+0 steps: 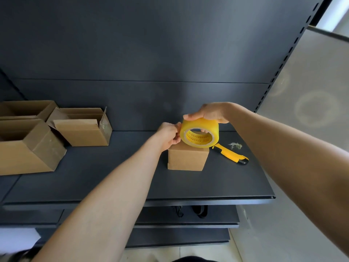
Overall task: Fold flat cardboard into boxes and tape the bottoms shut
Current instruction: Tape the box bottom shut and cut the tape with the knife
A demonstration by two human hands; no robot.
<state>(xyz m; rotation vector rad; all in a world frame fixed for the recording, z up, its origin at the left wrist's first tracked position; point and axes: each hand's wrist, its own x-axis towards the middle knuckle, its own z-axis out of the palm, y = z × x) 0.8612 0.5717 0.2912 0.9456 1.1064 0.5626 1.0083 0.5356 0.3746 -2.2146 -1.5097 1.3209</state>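
A small folded cardboard box (186, 158) stands on the dark shelf (113, 176), closed side up. A yellow roll of tape (200, 132) rests on its edge on top of the box. My right hand (207, 112) grips the roll from above, with the thumb showing inside the core. My left hand (169, 136) pinches at the roll's left edge, fingertips against the tape; whether a tape end is lifted I cannot tell.
A yellow and black utility knife (231, 154) lies just right of the box, with a crumpled scrap of clear tape (235, 145) behind it. Three open cardboard boxes (83, 127) (28, 148) (26, 109) sit at the shelf's left. A slotted upright (283, 63) borders the right.
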